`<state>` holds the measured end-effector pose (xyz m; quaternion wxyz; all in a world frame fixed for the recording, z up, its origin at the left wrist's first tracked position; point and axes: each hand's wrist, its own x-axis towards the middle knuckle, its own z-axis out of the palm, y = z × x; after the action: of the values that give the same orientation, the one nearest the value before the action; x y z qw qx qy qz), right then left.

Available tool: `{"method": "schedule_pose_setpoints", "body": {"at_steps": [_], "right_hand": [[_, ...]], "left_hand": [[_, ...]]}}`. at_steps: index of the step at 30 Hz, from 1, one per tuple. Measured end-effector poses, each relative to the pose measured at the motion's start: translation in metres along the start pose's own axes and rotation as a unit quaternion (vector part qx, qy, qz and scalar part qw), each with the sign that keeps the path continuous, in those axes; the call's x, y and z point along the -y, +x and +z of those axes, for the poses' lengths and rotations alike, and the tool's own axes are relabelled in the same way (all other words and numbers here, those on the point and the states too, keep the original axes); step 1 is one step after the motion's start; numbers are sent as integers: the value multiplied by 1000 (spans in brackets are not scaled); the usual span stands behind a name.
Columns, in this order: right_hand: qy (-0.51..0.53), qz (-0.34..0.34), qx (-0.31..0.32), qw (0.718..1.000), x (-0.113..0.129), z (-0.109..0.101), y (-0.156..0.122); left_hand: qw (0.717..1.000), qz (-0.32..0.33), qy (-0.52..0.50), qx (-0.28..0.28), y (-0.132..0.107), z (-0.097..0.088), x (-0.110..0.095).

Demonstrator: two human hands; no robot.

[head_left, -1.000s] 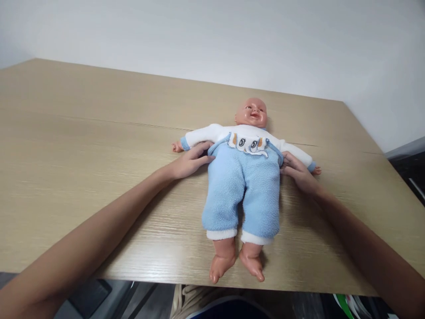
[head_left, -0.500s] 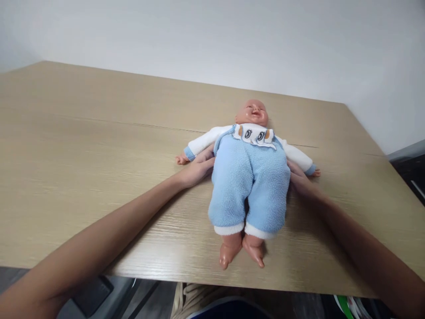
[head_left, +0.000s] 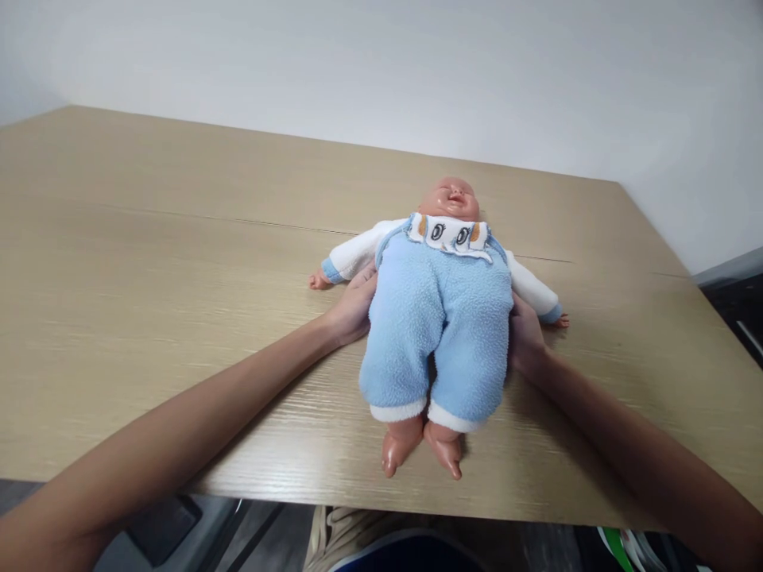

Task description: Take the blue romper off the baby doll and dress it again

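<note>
A baby doll (head_left: 441,310) in light-blue fleece overalls with white sleeves lies on its back on the wooden table (head_left: 179,262). Its head points to the far side and its bare feet toward me. My left hand (head_left: 354,308) presses against the doll's left-of-view side, just below its white sleeve, with the fingers tucked out of sight. On the opposite side my right hand (head_left: 527,335) grips the torso, its fingers mostly hidden under the doll. Both of the doll's arms stretch out sideways over my hands.
A pale wall (head_left: 381,71) rises behind the table. Below the near edge are a grey chair part (head_left: 160,528) at left and a green and white item (head_left: 620,548) at right. Something black (head_left: 733,294) stands beyond the right edge.
The doll has shifted slightly to the left, and its torso looks a little raised. My right hand has moved left and farther under its side; both hands stay on it.
</note>
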<state>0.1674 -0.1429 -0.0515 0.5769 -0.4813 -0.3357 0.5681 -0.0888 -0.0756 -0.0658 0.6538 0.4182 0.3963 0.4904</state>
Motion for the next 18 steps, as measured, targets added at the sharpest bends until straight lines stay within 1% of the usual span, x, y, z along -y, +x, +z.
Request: {"method": "schedule_pose_setpoints", "body": {"at_steps": [2, 4, 8, 11, 14, 18], "right_hand": [[2, 5, -21, 1000, 5, 3, -2], [-2, -1, -33, 999, 8, 4, -2], [-38, -43, -48, 997, 7, 3, 2], [-37, -67, -32, 997, 5, 2, 6], [-27, -82, -10, 996, 7, 2, 6], [-54, -111, 5, 992, 10, -2, 5]], "left_hand": [[1000, 4, 15, 0, 1, -1, 0], [1000, 12, 25, 12, 2, -1, -1], [997, 24, 6, 66, 4, -2, -4], [996, 18, -17, 91, 6, -6, -5], [995, 14, -30, 97, 10, -10, -5], [992, 22, -40, 118, 14, -12, -5]]}}
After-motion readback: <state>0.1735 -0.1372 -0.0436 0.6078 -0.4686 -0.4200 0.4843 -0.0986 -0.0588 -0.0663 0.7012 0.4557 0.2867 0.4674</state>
